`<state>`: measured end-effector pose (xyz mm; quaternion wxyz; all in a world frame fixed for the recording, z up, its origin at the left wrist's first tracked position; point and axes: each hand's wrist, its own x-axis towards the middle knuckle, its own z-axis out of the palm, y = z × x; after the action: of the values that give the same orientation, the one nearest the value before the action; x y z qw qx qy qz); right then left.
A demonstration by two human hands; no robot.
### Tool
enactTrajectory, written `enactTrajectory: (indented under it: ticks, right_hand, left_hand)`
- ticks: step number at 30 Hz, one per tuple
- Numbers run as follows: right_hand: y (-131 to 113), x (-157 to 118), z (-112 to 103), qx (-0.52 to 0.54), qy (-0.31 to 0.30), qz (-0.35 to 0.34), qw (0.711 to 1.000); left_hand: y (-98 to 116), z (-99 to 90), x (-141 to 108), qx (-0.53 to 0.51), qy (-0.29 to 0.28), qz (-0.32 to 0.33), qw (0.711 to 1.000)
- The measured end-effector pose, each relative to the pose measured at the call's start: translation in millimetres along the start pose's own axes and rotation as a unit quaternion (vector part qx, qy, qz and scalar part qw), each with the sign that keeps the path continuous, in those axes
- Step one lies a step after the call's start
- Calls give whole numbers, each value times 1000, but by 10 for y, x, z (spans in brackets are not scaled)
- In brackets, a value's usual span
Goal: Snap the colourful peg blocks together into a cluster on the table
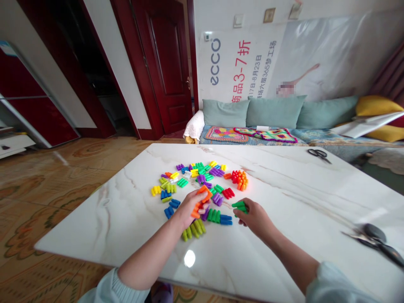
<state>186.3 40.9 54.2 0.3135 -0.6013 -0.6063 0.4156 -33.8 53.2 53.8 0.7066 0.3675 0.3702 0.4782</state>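
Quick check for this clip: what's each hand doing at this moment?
Left hand: closed on orange pieces.
Right hand: closed on green pieces.

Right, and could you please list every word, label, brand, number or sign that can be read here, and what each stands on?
"ecco": on the wall poster, turned sideways.
"商品3-7折": same poster, red; its start may be hidden by the cushions.
"17日-8月23日": same poster; its start is unclear.
"场六层365梦工场": same poster, its start also unclear.
Pale label on the red cabinet: too small and blurred to read.
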Motion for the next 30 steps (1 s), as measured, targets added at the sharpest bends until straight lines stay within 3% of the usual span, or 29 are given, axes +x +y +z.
enactTrajectory:
  ticks: [4,8,12,15,16,18,21,24,26,28,30]
  right_hand:
    - [-54,-52,86,58,-18,-76,995]
    - [-245,-201,199,16,-22,-154,988]
    - [-306,-294,267,-22,-51,-174,983]
    - [-283,-307,277,-45,-65,-173,982]
    - [-276,-306,273,-52,-66,-174,981]
    - [-273,-303,262,-63,-65,-181,979]
    - [-287,-307,248,-79,-68,-196,975]
    - [-313,-345,234,-107,-74,-213,968]
    - [-335,-397,220,-130,-83,-224,962]
    - [-361,-469,201,-151,-95,-234,956]
    - [-390,-553,181,-169,-107,-247,948]
  left_hand:
    - [8,31,27,-219,37,-30,975]
    - [-59,114,8,-278,60,-36,958]
    - [-150,182,-32,-202,49,-7,978]
    - [-155,150,-32,22,64,103,992]
    - [-145,124,-22,119,75,159,977]
    - [-125,64,13,292,93,266,914]
    - [-120,-23,83,434,85,338,831]
    - [-86,-152,170,466,61,339,815]
    - [22,-316,260,482,82,333,807]
    - [218,-558,382,529,157,308,775]
    - [462,-849,524,621,253,222,708]
